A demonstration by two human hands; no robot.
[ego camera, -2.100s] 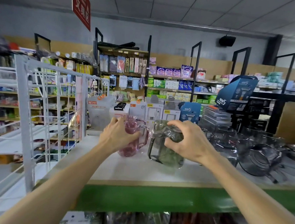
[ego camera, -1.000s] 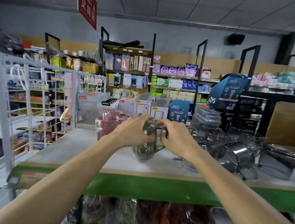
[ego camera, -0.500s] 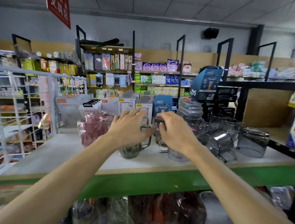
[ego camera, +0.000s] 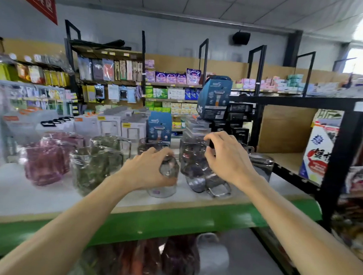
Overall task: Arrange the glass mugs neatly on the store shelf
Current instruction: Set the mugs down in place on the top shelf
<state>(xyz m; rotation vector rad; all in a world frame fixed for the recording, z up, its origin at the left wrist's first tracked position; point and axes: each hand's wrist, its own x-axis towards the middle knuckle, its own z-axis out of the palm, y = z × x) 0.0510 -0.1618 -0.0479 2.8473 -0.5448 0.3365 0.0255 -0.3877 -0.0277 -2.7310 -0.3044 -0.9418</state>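
On the white shelf with the green front edge (ego camera: 172,222), the left hand (ego camera: 148,170) has its grip closed over a clear glass mug (ego camera: 164,178) standing upright near the front. Just to its right, the right hand (ego camera: 225,158) hovers with fingers spread loose above a smoky grey glass mug (ego camera: 195,171). Green-tinted glass mugs (ego camera: 96,167) and pink glass mugs (ego camera: 46,162) stand further left.

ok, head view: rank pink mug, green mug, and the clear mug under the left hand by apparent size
1. green mug and pink mug: look about alike; won't rank them.
2. clear mug: looks smallest, but the left hand covers much of it, so unsure.
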